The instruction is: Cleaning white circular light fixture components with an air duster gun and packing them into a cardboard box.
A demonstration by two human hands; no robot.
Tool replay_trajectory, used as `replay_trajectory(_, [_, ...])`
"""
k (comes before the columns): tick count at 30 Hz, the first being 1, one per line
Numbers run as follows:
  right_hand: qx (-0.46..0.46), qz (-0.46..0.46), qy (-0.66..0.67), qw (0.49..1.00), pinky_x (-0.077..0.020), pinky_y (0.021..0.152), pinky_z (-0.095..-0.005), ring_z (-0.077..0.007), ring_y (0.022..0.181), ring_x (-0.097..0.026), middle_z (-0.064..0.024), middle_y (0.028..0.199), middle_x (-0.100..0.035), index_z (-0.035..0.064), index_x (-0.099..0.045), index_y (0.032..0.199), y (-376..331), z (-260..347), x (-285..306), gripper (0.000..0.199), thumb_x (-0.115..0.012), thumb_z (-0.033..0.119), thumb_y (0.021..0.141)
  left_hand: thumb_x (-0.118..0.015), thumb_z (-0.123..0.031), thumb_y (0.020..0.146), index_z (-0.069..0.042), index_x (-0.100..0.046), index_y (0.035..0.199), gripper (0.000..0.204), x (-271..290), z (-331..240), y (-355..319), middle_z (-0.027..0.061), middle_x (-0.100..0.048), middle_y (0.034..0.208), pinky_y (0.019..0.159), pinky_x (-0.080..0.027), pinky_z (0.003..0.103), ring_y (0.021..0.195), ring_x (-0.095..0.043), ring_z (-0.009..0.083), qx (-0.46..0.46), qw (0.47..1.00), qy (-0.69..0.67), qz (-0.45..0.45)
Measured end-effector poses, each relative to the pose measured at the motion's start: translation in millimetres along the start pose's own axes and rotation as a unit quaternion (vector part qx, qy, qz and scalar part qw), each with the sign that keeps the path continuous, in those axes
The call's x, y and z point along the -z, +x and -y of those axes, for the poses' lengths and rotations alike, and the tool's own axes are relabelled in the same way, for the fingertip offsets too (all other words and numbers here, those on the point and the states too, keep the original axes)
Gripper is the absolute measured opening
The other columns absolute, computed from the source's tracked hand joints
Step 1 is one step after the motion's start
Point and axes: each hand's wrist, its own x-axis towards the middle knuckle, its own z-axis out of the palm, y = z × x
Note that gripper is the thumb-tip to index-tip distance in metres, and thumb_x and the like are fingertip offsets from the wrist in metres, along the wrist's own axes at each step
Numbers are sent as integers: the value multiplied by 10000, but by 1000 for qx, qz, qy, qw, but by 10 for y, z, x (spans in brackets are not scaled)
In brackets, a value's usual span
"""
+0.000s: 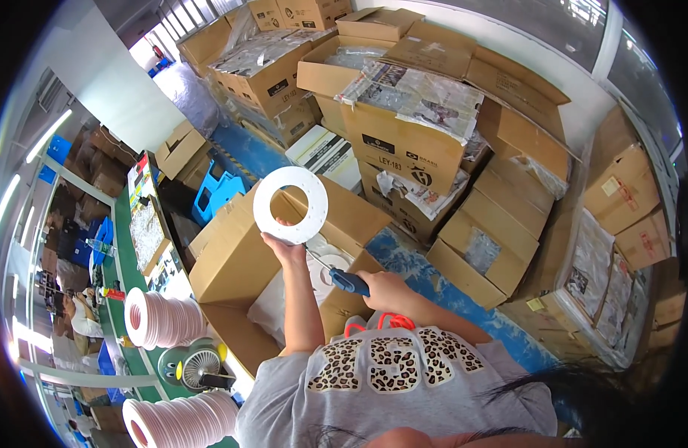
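My left hand (pixel 288 248) is closed on the lower rim of a flat white ring (pixel 269 205) with small holes around it, raised and facing me. In my right hand (pixel 389 291) is a screwdriver-like tool (pixel 350 281) with a dark blue handle. Its thin metal shaft points up and left, and the tip is close to my left hand and the ring's lower edge; whether it touches the ring I cannot tell. Below both hands stands an open cardboard box (pixel 228 261), with more white round pieces (pixel 333 259) partly visible inside.
Left, stacked white rings (pixel 176 317) and another such stack (pixel 183 418) flank a small fan (pixel 202 366) beside a green bench (pixel 124 250). A blue plastic stool-like object (pixel 215 194) stands beyond the box. Cardboard cartons (pixel 404 142) crowd the far side and right.
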Motion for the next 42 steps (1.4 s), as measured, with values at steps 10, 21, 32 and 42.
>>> replay_trajectory(10, [15, 38, 16, 999, -462, 647, -467, -355, 732, -599, -176, 763, -617, 87, -539, 956, -57, 139, 37, 245, -531, 128, 715, -369, -436, 899, -67, -511, 1081, 435, 100, 31, -79, 55, -597, 918, 855, -411, 394, 855, -567, 183, 114, 977, -142, 108])
replay_trajectory(21, [54, 84, 33, 994, -454, 633, -470, -363, 710, -595, -179, 735, -611, 88, -529, 954, -167, 176, 81, 284, -535, 97, 670, -504, -370, 850, -101, -508, 1143, 398, 116, -155, 21, 73, -607, 982, 885, -371, 438, 868, -567, 184, 136, 961, -164, 174])
replay_trajectory(32, [74, 225, 57, 970, -464, 686, -401, -315, 777, -607, -161, 836, -633, 115, -534, 1099, -263, 186, 209, 475, -641, 150, 637, -549, -365, 827, -75, -550, 1058, 371, 463, -822, 577, 80, -608, 971, 919, -340, 439, 895, -576, 206, 71, 979, -123, 148])
replay_trajectory(42, [48, 102, 36, 993, -471, 675, -434, -343, 760, -597, -166, 805, -624, 121, -541, 1057, -187, 53, 106, 369, -569, 130, 689, -491, -380, 855, -90, -533, 1104, 384, 496, -862, 487, 81, -597, 1033, 956, -316, 458, 960, -566, 225, 102, 975, -137, 142])
